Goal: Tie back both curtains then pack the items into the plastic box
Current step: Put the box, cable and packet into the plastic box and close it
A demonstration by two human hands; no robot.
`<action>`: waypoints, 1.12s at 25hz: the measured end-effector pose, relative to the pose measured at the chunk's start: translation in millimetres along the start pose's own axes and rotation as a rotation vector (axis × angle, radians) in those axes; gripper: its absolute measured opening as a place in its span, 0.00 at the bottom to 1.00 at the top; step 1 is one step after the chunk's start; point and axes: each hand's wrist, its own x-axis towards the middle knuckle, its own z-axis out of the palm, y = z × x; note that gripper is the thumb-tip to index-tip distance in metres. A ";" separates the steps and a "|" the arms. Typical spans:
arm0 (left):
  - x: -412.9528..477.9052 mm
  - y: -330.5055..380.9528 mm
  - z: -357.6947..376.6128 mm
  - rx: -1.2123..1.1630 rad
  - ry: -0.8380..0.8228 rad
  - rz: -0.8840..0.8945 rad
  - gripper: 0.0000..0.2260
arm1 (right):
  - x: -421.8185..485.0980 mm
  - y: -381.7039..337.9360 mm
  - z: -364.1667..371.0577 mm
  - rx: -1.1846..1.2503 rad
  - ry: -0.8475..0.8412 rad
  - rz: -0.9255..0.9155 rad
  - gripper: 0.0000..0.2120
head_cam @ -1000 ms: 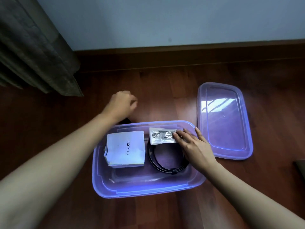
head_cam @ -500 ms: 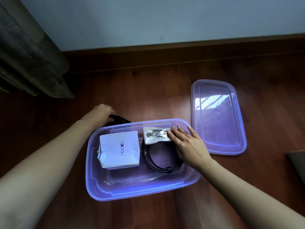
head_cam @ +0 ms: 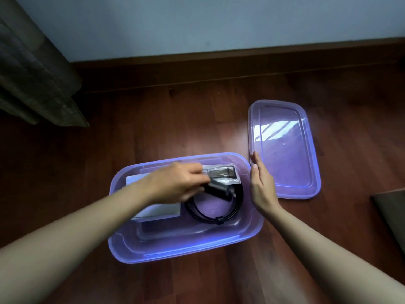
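Note:
A clear purple plastic box (head_cam: 175,252) sits open on the wooden floor. Inside lie a white carton (head_cam: 161,210), a coiled black cable (head_cam: 203,212) and a clear packet (head_cam: 222,173) at the far side. My left hand (head_cam: 177,184) is over the box, shut on a small black object (head_cam: 219,189) that hangs above the cable. My right hand (head_cam: 262,186) is open, flat and on edge at the box's right rim, holding nothing. The box's lid (head_cam: 283,148) lies on the floor to the right.
A grey-brown curtain (head_cam: 32,69) hangs down to the floor at the far left. A dark skirting board (head_cam: 219,62) runs along the wall behind. A dark flat object (head_cam: 392,211) shows at the right edge.
My left hand picked up the black object from the floor behind the box and brought it over the cable. My right hand let go of the packet and moved to the right rim.

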 end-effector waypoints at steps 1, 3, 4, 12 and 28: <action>2.9 10.8 9.7 0.066 -0.103 0.012 0.10 | -0.4 0.9 0.5 -0.006 -0.005 0.008 0.21; 11.9 32.6 26.6 0.136 -0.346 -0.112 0.10 | -0.6 -0.8 0.7 -0.019 0.000 0.008 0.20; 16.8 43.1 32.8 0.167 -0.450 -0.185 0.09 | -0.3 -1.4 0.3 -0.007 0.025 0.019 0.21; 22.5 47.5 53.5 0.228 -0.513 -0.391 0.08 | 2.2 19.3 -16.2 0.218 0.856 0.856 0.24; 0.3 40.5 40.8 0.214 0.092 -0.145 0.17 | 23.4 0.6 -62.6 0.637 0.746 0.774 0.24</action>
